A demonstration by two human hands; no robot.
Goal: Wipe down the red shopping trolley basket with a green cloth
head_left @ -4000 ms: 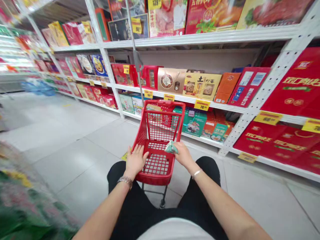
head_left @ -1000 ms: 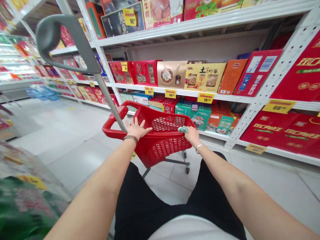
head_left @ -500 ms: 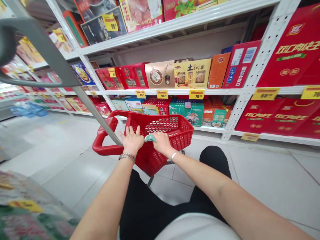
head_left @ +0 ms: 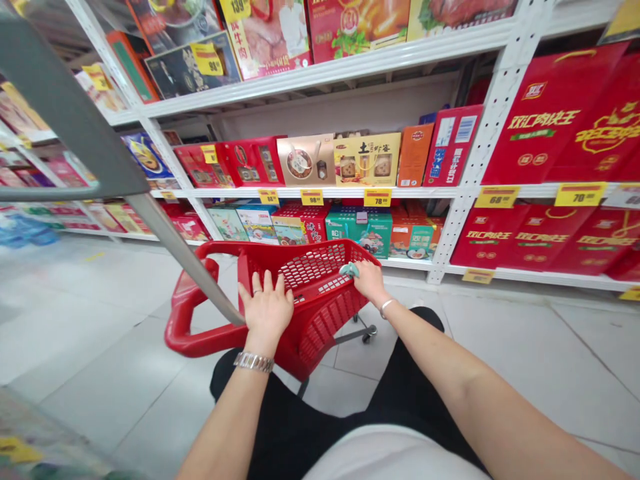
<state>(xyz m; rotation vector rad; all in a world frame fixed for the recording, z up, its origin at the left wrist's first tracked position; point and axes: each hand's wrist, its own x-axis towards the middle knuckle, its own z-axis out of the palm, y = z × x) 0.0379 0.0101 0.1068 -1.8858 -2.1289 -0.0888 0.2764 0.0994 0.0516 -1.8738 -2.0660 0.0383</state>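
A red plastic shopping cart basket with perforated sides stands before my knees. My left hand is open, fingers spread, over the basket's near rim beside the handle end; whether the palm presses on the plastic I cannot tell. My right hand is closed on a small teal cloth at the far right corner of the basket. Only a bunched bit of that cloth shows; the rest is hidden in the fist. From the cart's red handle frame, a metal bar rises to the upper left.
A grey plastic handle looms close at the upper left. Behind the cart runs a white shelf with boxed goods and yellow price tags. Red gift bags stand on the right. A caster wheel rests on the tiled floor.
My right hand has moved right along the basket with the cloth, from near my left hand to the far corner. The left hand stays spread at the rim. The view has shifted.
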